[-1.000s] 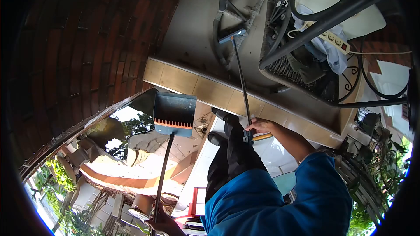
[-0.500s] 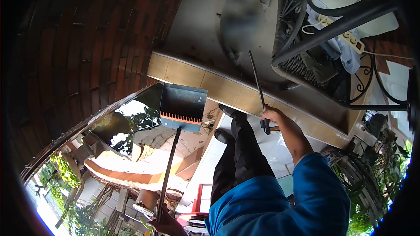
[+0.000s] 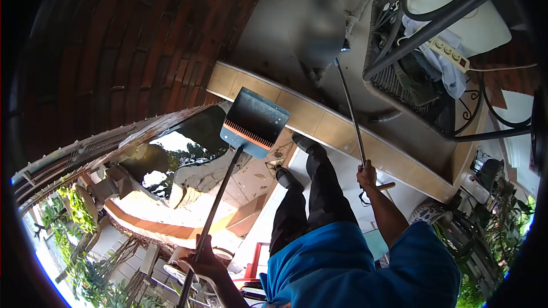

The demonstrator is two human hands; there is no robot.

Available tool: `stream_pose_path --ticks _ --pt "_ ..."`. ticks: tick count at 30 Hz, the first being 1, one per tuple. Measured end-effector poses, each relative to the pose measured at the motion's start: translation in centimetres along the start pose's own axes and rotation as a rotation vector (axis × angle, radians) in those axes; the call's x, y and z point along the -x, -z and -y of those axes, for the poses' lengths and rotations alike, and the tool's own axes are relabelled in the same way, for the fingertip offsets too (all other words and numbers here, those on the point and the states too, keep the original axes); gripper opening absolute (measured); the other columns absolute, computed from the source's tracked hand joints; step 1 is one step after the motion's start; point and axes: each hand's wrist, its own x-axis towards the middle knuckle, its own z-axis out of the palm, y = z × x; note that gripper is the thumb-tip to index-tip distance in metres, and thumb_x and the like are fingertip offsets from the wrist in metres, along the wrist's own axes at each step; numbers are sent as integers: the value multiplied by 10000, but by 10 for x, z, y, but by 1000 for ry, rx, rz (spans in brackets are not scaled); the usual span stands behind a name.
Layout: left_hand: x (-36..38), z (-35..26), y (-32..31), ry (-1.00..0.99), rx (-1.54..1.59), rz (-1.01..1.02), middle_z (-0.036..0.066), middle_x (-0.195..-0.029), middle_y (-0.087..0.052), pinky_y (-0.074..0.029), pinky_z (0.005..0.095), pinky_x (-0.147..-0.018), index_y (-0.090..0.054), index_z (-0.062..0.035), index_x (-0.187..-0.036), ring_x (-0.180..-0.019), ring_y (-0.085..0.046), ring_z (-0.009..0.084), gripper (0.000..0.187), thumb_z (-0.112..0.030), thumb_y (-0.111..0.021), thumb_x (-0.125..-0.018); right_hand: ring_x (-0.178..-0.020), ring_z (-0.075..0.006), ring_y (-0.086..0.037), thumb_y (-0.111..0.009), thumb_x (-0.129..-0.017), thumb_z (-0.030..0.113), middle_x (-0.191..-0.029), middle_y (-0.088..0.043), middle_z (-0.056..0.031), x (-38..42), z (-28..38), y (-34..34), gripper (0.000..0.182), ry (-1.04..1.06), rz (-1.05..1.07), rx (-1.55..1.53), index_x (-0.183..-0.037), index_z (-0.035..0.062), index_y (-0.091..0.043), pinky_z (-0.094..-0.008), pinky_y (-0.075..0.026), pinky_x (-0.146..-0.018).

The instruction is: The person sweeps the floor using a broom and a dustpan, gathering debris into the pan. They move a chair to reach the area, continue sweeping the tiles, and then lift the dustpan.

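Observation:
My left hand [image 3: 205,259], low on the left, is wrapped round the long dark handle of a dustpan [image 3: 255,115]. The blue-grey pan has an orange strip with comb teeth and hangs near the tiled step edge. My right hand [image 3: 366,175] grips what looks like a broom [image 3: 351,108] by its dark pole, which slants up over the step. Its far end meets a blurred patch with a bit of blue showing, so the head is hard to make out. A tan rod end and a dark loop show beside my right hand.
A tiled step [image 3: 308,115] crosses in front of my feet. Beyond it stand a dark metal-framed wicker chair [image 3: 399,80] and a power strip [image 3: 448,52]. The brick wall [image 3: 131,40] is on the left, with a dark pool-like surface [image 3: 191,137] below it.
The dustpan has risen and moved right, tilting. My left hand has moved up, while my right hand has shifted slightly right and down with the broom. The view has turned a little.

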Motion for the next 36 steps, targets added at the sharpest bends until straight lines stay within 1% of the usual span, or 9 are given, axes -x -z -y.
stream_pose_path --ticks 3,9,12,14,17,21,29,32,36 --pt "-19 -9 -5 -27 -131 91 341 -994 -566 -469 561 -922 -518 -21 -792 -1055 -553 459 514 -472 -342 -964 -783 -458 -603 -553 -882 327 -789 -626 -260 50 3 9 323 8 -77 -62 -916 12 -486 -524 -476 -687" --pt "-58 -21 -27 98 -48 350 312 -1101 -562 -532 463 -870 -485 -36 -800 -985 -605 379 532 -541 -375 -927 -781 -462 -602 -574 -868 367 -784 -631 -251 164 -26 -2 349 -111 -86 -129 -855 20 -534 -520 -468 -677" --pt "-53 -28 -66 38 -108 326 239 -996 -594 -550 459 -857 -472 -36 -793 -1021 -594 340 528 -548 -416 -909 -827 -460 -600 -555 -866 367 -809 -634 -253 208 -39 -6 353 -176 -106 -173 -846 14 -543 -523 -461 -726" --pt "-67 -28 -80 31 -100 432 181 -927 -573 -572 466 -820 -457 -20 -791 -1026 -591 327 547 -555 -420 -901 -831 -458 -600 -529 -874 364 -822 -633 -260 227 -44 -8 352 -213 -104 -180 -839 14 -547 -521 -460 -733" --pt "-60 -40 -124 -53 -117 513 141 -857 -529 -597 462 -762 -429 -2 -794 -986 -604 335 553 -543 -422 -907 -816 -462 -597 -486 -885 362 -811 -624 -275 231 -54 -14 353 -230 -118 -187 -835 20 -552 -529 -457 -724" --pt "-86 -56 -177 -41 -109 624 163 -867 -533 -599 464 -753 -425 4 -803 -956 -611 353 536 -520 -422 -919 -757 -498 -569 -434 -892 347 -750 -595 -296 212 -61 -19 347 -194 -162 -288 -836 24 -548 -559 -442 -671" --pt "-108 -66 -288 -165 -173 753 144 -901 -560 -593 482 -756 -464 -3 -861 -903 -630 370 506 -504 -426 -925 -685 -449 -592 -517 -874 320 -687 -601 -255 190 -73 -27 310 -151 -159 -401 -793 21 -545 -514 -456 -612" --pt "-129 -65 -326 -242 -197 851 122 -881 -557 -599 488 -731 -464 -9 -858 -908 -633 371 498 -500 -420 -927 -623 -386 -619 -587 -852 331 -655 -614 -210 182 -95 -32 304 -162 -158 -364 -793 36 -552 -462 -469 -562" --pt "-130 -62 -380 -397 -299 957 90 -845 -506 -603 501 -722 -431 -8 -972 -949 -617 390 422 -429 -445 -942 -559 -331 -617 -622 -844 268 -631 -610 -179 179 -144 -30 252 -31 -257 -372 -777 44 -531 -403 -464 -503"
